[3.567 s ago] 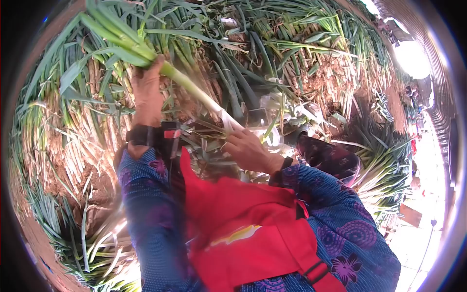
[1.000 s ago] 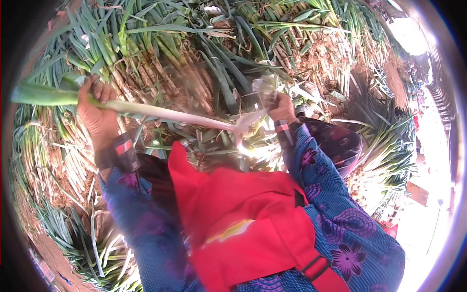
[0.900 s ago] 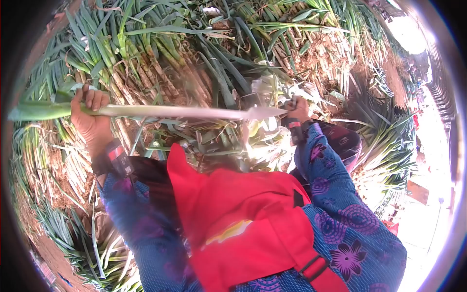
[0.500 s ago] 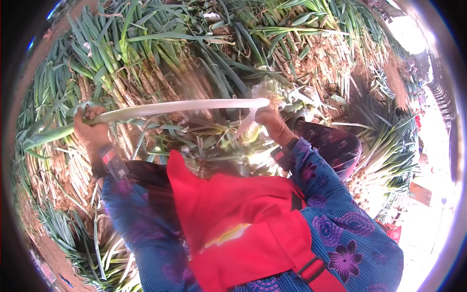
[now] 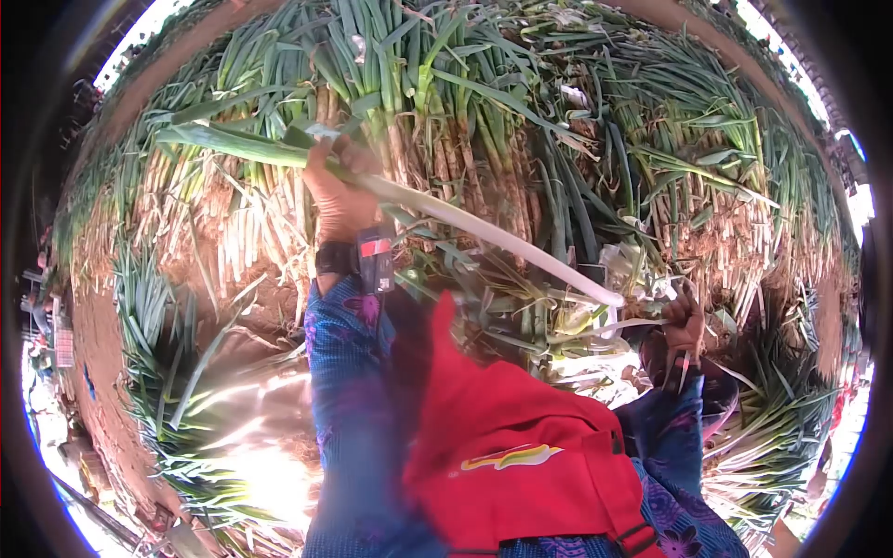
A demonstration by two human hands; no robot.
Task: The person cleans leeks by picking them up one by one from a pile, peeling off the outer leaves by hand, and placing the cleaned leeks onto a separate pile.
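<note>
My left hand [image 5: 344,195] is closed around the green upper part of a long green onion [image 5: 493,228]. Its white shaft slants down to the right, and its root end [image 5: 621,300] lies just short of my right hand [image 5: 684,325]. The fingers of that hand are bent together on a thin, pale strip of peeled leaf [image 5: 600,329], which trails off to the left. Whether the right fingers also touch the roots, I cannot tell.
Bundles of green onions [image 5: 456,139] stand in rows ahead, with another stack [image 5: 744,186] at right. More lie low on the left [image 5: 153,372] and right [image 5: 781,418]. Loose leaf scraps [image 5: 521,316] litter the ground before my red apron [image 5: 521,437].
The onion has tipped from nearly level to a slant, root end lower. My right hand has moved away from the root end with the strip. The view has shifted left.
</note>
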